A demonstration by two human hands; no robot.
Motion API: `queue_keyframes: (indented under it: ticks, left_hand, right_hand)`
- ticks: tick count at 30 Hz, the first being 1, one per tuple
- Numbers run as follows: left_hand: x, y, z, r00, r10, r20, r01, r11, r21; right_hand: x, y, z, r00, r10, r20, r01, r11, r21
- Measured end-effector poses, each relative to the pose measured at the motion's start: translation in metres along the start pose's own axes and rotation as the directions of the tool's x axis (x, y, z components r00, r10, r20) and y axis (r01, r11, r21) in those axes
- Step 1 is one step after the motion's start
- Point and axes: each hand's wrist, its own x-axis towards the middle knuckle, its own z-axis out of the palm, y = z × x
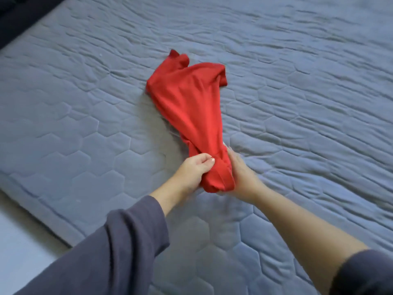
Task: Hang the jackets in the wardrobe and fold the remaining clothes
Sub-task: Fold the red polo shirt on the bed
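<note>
Grey quilted mattress. One red garment, bunched, lying ahead of the hands. Left hand and right hand each grip its near end, fingers curled.

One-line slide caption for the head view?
Left hand and right hand grip one end of a bunched red garment on a quilted mattress.

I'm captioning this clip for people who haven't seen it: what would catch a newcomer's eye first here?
The red garment stands out at once, lying bunched, not folded, in the middle of the grey-blue quilted mattress. Its near end is gathered and gripped between the left hand and the right hand, close together in the lower centre of the view.
</note>
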Motion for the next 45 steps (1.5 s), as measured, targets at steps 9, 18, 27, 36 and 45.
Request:
queue_keyframes:
  ticks: [9,18,27,36,45]
  left_hand:
    - [-0.127,0.096,0.112,0.899,-0.309,0.310,0.240,0.941,0.240]
    - [-0.231,0.237,0.179,0.955,0.280,0.103,-0.213,0.401,0.891]
    - [-0.337,0.309,0.237,0.863,0.484,0.144,-0.337,0.340,0.878]
    - [-0.454,0.355,0.289,0.617,0.706,0.348,-0.432,-0.067,0.900]
    - [-0.490,0.334,0.332,0.635,0.741,0.218,-0.713,0.453,0.536]
  right_hand:
    - [-0.147,-0.043,-0.106,0.959,-0.165,-0.230,0.163,0.986,-0.028]
    - [-0.293,-0.104,-0.259,0.928,-0.117,-0.354,0.149,0.987,0.063]
    - [-0.413,-0.157,-0.395,0.990,0.137,0.034,-0.112,0.908,-0.403]
    - [-0.527,-0.290,-0.447,0.904,0.271,-0.329,-0.075,0.861,0.503]
    - [-0.572,-0.386,-0.475,0.826,0.277,-0.492,0.224,0.639,0.736]
